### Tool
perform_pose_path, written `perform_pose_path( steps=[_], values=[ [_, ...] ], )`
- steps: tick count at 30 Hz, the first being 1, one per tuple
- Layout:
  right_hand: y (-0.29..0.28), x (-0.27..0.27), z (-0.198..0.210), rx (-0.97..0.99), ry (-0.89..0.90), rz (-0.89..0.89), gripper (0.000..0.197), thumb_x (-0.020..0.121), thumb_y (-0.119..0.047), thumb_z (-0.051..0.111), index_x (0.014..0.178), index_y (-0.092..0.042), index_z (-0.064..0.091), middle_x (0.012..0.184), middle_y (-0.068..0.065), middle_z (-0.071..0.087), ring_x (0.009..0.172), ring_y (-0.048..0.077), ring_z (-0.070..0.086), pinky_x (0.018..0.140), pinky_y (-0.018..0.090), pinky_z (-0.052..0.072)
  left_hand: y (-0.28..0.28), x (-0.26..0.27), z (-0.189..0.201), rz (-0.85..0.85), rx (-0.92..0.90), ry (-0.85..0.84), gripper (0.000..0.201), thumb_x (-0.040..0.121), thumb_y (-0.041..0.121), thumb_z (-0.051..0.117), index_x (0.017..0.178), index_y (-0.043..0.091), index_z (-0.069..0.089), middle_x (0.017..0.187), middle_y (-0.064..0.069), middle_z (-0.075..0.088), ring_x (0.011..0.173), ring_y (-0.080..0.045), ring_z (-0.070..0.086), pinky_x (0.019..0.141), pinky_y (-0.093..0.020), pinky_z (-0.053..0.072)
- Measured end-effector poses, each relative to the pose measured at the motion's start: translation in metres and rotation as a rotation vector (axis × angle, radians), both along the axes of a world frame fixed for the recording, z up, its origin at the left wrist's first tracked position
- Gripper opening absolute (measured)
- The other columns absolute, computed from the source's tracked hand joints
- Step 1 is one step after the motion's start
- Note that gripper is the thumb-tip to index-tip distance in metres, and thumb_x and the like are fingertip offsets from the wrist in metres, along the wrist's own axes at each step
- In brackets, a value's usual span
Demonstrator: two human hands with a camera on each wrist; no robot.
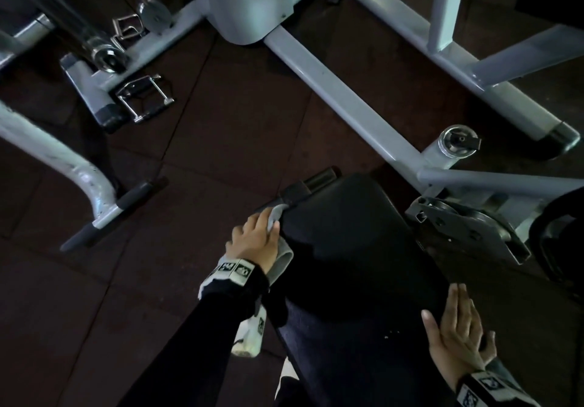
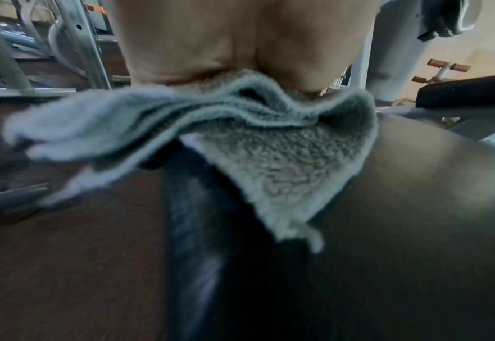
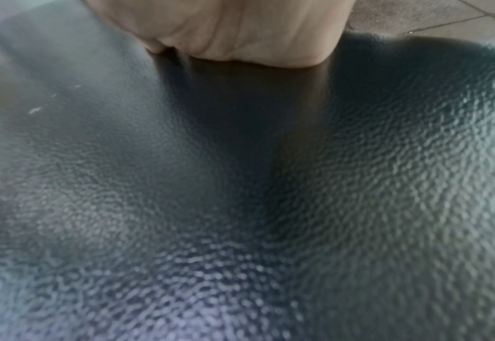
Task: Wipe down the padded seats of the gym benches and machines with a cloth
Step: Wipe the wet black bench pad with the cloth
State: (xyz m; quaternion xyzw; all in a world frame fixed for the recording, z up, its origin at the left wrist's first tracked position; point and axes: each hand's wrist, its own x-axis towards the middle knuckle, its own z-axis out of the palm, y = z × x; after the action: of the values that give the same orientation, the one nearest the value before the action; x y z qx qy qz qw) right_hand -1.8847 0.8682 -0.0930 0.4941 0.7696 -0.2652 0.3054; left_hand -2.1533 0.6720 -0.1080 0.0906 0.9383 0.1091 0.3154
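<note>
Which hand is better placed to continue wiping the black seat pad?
The left hand. It already holds the grey cloth against the seat pad at its left edge. The right hand lies flat on the pad's right edge, with no cloth.

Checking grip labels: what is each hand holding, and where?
Left hand grips the grey cloth at its bunched middle, against the black padded seat edge. Right hand holds nothing, flat on the seat.

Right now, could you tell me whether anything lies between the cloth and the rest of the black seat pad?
Nothing visible does. The left hand presses the grey cloth against the seat pad at its left edge; only the right hand rests flat near its right edge.
</note>
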Motion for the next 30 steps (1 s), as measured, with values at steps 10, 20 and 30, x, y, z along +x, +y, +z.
perform_pose_path(
  steps=[10, 20, 30],
  values=[
    [0.001, 0.001, -0.003, -0.007, -0.007, -0.019, 0.068, 0.081, -0.069, -0.001, 0.131, -0.038, -0.034, 0.145, -0.021, -0.035, 0.140, 0.007, -0.014, 0.114, 0.048, -0.004, 0.128, -0.015, 0.002, -0.261, -0.002, 0.000, 0.048, 0.100, 0.050, 0.024, 0.147, 0.040, 0.020, 0.148, 0.012, 0.034, 0.127, -0.029, 0.039, 0.100, -0.048, 0.031],
    [0.006, -0.001, -0.001, -0.068, -0.060, -0.046, 0.064, 0.092, -0.055, 0.010, 0.126, -0.037, -0.041, 0.147, -0.016, -0.035, 0.141, 0.010, -0.018, 0.115, 0.048, -0.007, 0.056, -0.021, 0.005, -0.247, 0.054, -0.035, 0.045, 0.100, 0.050, 0.022, 0.145, 0.044, 0.021, 0.146, 0.017, 0.036, 0.125, -0.022, 0.040, 0.104, -0.047, 0.032],
    [0.007, 0.001, -0.002, -0.091, -0.016, -0.017, 0.065, 0.091, -0.057, 0.009, 0.126, -0.039, -0.042, 0.130, -0.026, -0.045, 0.140, 0.007, -0.021, 0.113, 0.047, -0.011, 0.159, -0.041, -0.010, -0.442, 0.195, -0.092, 0.042, 0.101, 0.042, 0.029, 0.142, 0.040, 0.031, 0.147, 0.009, 0.039, 0.122, -0.033, 0.045, 0.105, -0.046, 0.036]
  ],
)
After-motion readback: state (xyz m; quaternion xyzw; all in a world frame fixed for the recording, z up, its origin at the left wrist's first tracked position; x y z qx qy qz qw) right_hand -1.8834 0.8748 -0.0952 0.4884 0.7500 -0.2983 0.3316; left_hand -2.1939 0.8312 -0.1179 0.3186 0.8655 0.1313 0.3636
